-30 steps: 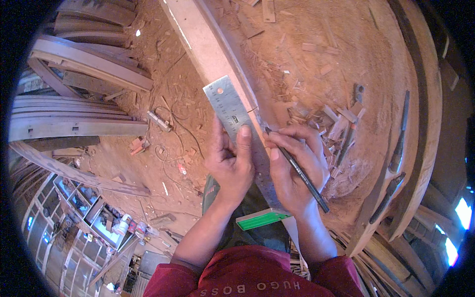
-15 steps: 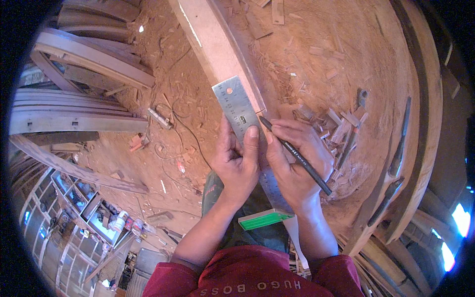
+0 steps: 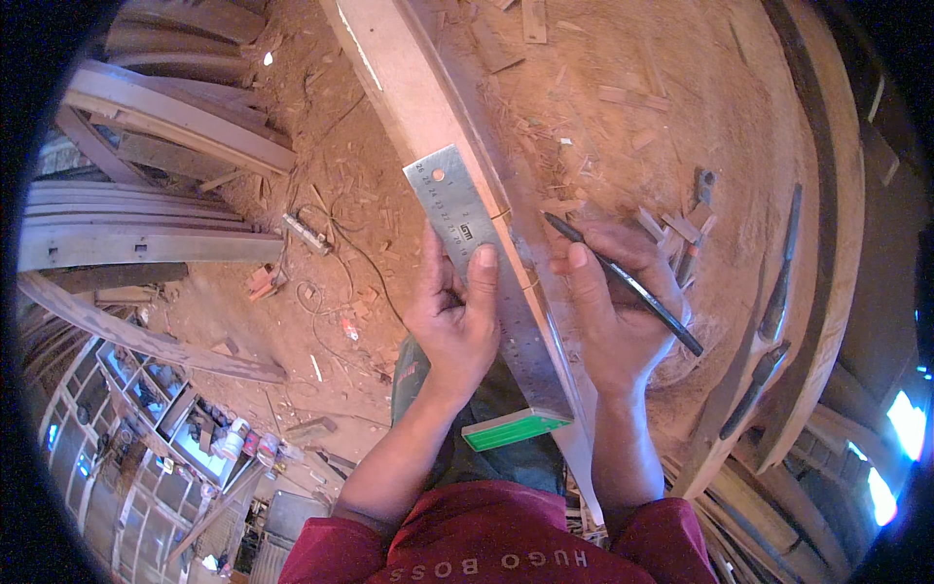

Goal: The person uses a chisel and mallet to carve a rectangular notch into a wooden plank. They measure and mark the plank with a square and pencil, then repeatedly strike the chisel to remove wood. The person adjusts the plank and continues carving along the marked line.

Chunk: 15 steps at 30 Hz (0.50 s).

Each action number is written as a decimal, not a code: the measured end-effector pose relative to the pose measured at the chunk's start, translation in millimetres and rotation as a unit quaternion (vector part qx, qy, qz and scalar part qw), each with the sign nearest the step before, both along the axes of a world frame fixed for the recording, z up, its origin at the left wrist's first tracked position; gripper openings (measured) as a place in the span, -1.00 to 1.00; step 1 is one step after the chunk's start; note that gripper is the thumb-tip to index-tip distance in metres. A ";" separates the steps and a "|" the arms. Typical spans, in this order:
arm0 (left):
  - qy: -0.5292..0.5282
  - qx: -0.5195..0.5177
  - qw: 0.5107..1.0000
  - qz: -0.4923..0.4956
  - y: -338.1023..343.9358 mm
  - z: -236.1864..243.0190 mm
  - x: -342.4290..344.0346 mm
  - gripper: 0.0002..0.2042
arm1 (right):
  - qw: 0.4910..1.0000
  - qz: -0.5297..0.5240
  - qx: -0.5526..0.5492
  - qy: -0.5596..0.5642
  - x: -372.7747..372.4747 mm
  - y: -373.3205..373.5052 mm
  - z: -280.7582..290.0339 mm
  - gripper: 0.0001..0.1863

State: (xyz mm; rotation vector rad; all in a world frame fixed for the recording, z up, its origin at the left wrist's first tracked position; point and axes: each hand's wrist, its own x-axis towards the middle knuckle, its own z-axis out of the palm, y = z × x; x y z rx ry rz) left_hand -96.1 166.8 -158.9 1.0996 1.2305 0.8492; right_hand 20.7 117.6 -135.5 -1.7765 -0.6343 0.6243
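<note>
A long, pale wooden beam (image 3: pixel 413 83) runs from the top of the view down toward my lap. Flat along it lies the steel blade of a square (image 3: pixel 446 200), marked with a scale. Its green handle (image 3: pixel 516 431) sits near my lap. My left hand (image 3: pixel 455 316) is closed round the blade and beam, thumb pressed on the metal. In my right hand (image 3: pixel 628 302) is a slim black marking pencil (image 3: pixel 632 282), its tip just right of the beam and apart from it. Short dark lines cross the beam's right edge. My left fingers are partly hidden underneath.
Curved timbers (image 3: pixel 165 234) are stacked at the left. A cable (image 3: pixel 365 258) and wood scraps lie on the dusty ground. Two dark, long-handled tools (image 3: pixel 781 273) rest on a curved plank at the right. A compartmented box (image 3: pixel 199 428) with cans stands at lower left.
My right hand has moved right with the pencil, whose tip has come away from the beam's edge. My left hand still holds the square; the view has shifted slightly.
</note>
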 end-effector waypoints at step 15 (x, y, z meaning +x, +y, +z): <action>0.086 0.050 0.995 -0.006 -0.3 -5.7 -2.6 -0.45 | 0.997 0.045 0.018 -0.061 -5.6 1.3 1.0 -0.85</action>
